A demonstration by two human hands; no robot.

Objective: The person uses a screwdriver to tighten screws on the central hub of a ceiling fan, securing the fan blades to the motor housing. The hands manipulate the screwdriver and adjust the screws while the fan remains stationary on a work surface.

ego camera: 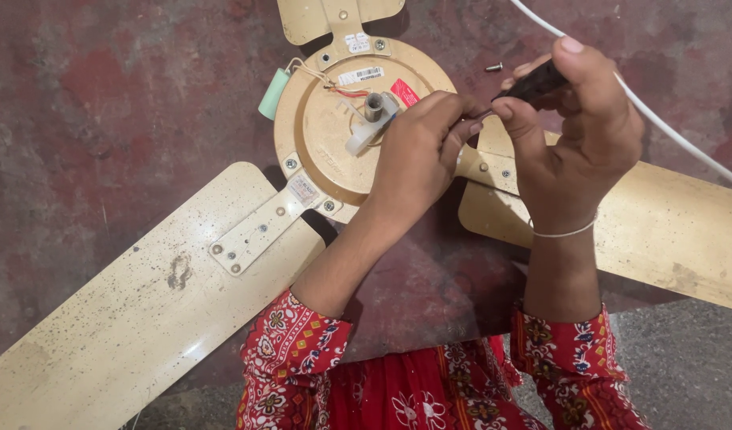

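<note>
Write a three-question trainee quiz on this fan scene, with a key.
1. True or false: the right hand holds a dark-handled tool.
2. Which colour is the capacitor beside the motor housing? A green, B blue, C black.
3. What small loose part lies on the floor above the right hand?

Key: 1 true. 2 A. 3 A screw.

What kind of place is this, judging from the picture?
Probably a home or small repair spot, with work done on the ground: a cream ceiling fan lies dismantled on a worn red cement floor, with a loose screw beside it.
</note>
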